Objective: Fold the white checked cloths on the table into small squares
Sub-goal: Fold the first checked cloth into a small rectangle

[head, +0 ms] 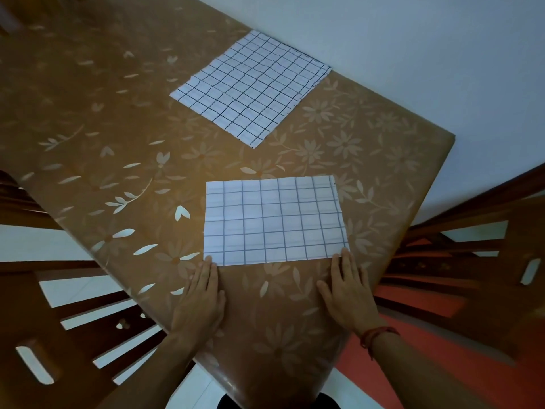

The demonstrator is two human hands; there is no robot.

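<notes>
A white checked cloth (pixel 274 221) lies flat as a rectangle near the table's front edge. My left hand (pixel 202 296) lies flat on the table, its fingertips touching the cloth's near left corner. My right hand (pixel 348 290) lies flat too, with straight fingers reaching the near right corner. A second white checked cloth (pixel 250 85) lies spread out farther back, near the table's right edge, and neither hand touches it.
The table (pixel 118 128) wears a brown cover with a pale flower pattern. Wooden chairs stand at the left (pixel 73 320) and at the right (pixel 472 261). A white wall (pixel 442 54) runs along the table's far right side.
</notes>
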